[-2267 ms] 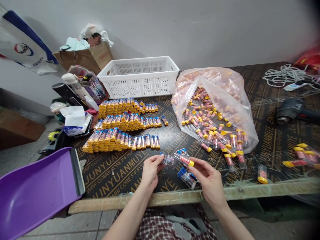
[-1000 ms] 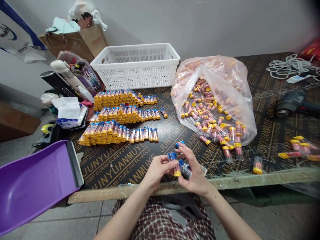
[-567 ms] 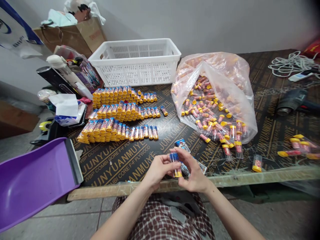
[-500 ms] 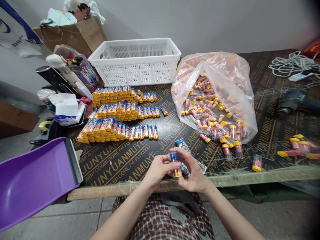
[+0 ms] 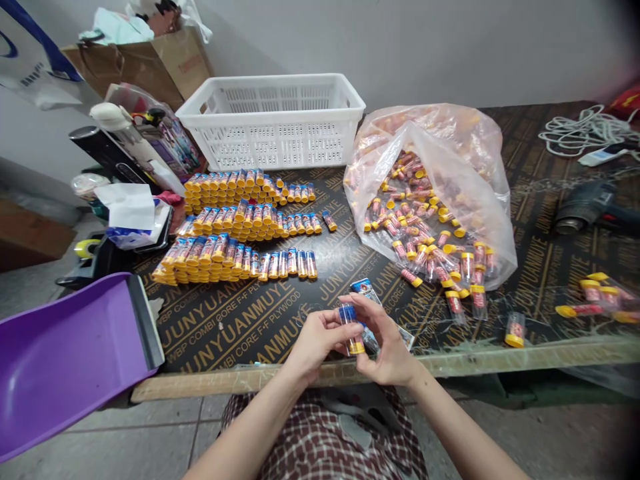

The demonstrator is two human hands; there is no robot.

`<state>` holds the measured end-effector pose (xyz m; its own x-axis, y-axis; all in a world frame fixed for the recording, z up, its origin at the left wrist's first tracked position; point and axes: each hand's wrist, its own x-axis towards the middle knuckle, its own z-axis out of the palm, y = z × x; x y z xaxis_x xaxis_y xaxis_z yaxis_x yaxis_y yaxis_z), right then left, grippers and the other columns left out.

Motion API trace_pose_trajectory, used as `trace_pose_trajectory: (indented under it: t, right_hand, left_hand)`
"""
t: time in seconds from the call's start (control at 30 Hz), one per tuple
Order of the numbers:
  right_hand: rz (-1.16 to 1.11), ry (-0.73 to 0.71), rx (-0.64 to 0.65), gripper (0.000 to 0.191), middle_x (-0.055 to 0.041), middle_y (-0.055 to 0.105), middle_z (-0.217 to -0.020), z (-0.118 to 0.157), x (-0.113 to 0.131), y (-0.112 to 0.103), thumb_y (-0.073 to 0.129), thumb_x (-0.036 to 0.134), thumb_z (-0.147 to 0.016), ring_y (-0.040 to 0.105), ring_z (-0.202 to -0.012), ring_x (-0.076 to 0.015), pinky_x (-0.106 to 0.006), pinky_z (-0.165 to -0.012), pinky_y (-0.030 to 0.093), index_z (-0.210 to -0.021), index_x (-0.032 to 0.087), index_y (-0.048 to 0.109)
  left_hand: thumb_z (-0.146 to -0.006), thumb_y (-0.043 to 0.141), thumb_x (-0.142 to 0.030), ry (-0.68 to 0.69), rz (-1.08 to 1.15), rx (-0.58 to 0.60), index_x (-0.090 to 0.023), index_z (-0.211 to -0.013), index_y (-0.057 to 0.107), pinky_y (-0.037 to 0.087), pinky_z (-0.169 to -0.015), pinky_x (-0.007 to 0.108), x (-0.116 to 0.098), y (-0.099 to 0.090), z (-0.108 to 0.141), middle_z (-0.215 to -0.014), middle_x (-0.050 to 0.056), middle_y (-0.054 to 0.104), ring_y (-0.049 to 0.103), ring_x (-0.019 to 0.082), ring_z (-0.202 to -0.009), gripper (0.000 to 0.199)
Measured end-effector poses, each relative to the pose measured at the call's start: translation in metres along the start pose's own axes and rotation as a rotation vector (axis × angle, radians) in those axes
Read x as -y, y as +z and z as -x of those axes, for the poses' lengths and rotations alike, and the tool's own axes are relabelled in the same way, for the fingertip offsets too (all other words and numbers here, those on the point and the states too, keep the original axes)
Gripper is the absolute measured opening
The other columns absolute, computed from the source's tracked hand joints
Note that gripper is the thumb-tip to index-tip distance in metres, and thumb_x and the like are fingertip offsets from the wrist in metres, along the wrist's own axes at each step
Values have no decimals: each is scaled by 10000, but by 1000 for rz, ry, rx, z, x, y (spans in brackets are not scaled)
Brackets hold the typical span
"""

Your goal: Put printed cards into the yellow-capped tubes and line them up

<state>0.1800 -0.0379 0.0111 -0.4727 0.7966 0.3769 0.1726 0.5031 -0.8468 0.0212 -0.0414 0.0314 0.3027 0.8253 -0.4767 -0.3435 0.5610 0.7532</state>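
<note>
My left hand [image 5: 317, 342] is closed around a small clear tube [image 5: 356, 345] with a yellow cap at its lower end and blue at the top. My right hand [image 5: 389, 345] curls about the same tube from the other side, fingers at its top and thumb by the yellow cap. Beneath and behind the right hand lies a stack of printed blue sleeves [image 5: 364, 287], partly hidden. To the left are piles of tubes in blue printed sleeves [image 5: 220, 248]. Unsleeved yellow-capped tubes [image 5: 417, 230] spill from a plastic bag [image 5: 465, 160].
A white basket [image 5: 270, 143] stands at the back. A purple dustpan [image 5: 75, 360] juts out at the left front. Bottles [image 5: 117, 130] and a paper bag [image 5: 175, 67] are beyond it. On the right lie a heat gun [image 5: 585, 205], a coiled cable [image 5: 570, 130] and a loose tube [image 5: 515, 329].
The view has shifted very slightly. Both hands keep almost the same place and hold on the tube.
</note>
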Motion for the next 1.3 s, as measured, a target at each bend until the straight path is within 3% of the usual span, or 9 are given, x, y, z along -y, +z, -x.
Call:
trace_pose_trajectory:
  t: [0.1, 0.2, 0.37, 0.5, 0.7, 0.83, 1.03, 1.2, 1.3]
  right_hand:
    - [111, -83, -7, 845, -94, 459, -1359, -27, -7, -16, 509, 57, -611, 467, -1245, -274, -437, -1058, 385, -1409, 230, 292]
    - [231, -162, -34, 842, -98, 466, -1355, -86, -30, -36, 525, 81, -620, 470, -1237, -266, -417, -1052, 380, -1411, 213, 269]
    - [588, -140, 109, 811, -134, 515, -1311, -200, -92, -45, 549, 127, -599, 516, -1165, -286, -413, -988, 388, -1378, 160, 326]
    - [713, -131, 203, 784, -132, 605, -1169, -242, -131, -38, 572, 134, -579, 573, -1036, -301, -426, -903, 401, -1345, 165, 410]
    - [860, -125, 332, 819, -91, 565, -1253, -240, -145, -29, 592, 160, -573, 505, -1129, -267, -390, -959, 335, -1367, 217, 402]
    - [985, -43, 228, 727, -85, 469, -1358, -227, -137, -54, 567, 197, -646, 412, -1206, -271, -375, -966, 306, -1357, 211, 415]
    - [1157, 180, 16, 301, -187, 618, -949, -184, -140, -119, 465, 121, -720, 445, -1014, -351, -458, -838, 301, -951, 92, 656]
    - [1105, 137, 121, 177, -146, 649, -853, -164, -143, -129, 530, 78, -672, 467, -993, -311, -437, -863, 308, -769, 151, 659]
    - [1033, 102, 56, 196, -156, 652, -866, -161, -128, -130, 548, 94, -691, 498, -968, -303, -422, -859, 350, -848, 131, 660]
  left_hand:
    - [-714, 650, -540, 58, 17, -59, -107, -858, 646, 467, -592, 247, 2, -5, -8, -755, 65, 649, 583, 125, -599, 456]
    - [-802, 488, -587, 180, -269, -202, -134, -869, 647, 461, -635, 294, 12, -7, -21, -806, 81, 653, 595, 166, -659, 485]
    - [-648, 712, -533, 252, -1151, -293, -177, -908, 658, 427, -727, 340, 33, 4, -37, -883, 75, 640, 594, 254, -837, 444]
    - [-640, 742, -501, 246, -1395, -235, -193, -977, 613, 424, -734, 330, 42, 10, -42, -1011, 73, 614, 584, 265, -920, 475]
    - [-726, 714, -317, 253, -1352, -199, -203, -814, 614, 388, -688, 277, 43, 4, -46, -873, 5, 630, 590, 188, -823, 175]
    - [-775, 664, -234, 274, -1332, -176, -190, -737, 614, 364, -657, 260, 43, 3, -47, -813, 0, 634, 583, 163, -786, 76]
    - [-836, 573, -200, 313, -1366, -145, -184, -747, 635, 368, -664, 262, 42, 3, -45, -839, 28, 653, 594, 169, -812, 110]
    - [-820, 558, -167, 357, -1306, -179, -197, -760, 637, 380, -677, 267, 41, 4, -40, -785, 36, 653, 593, 177, -790, 104]
    - [-758, 602, -151, 424, -1151, -249, -194, -696, 604, 383, -671, 269, 41, 4, -37, -732, 27, 637, 578, 175, -749, 76]
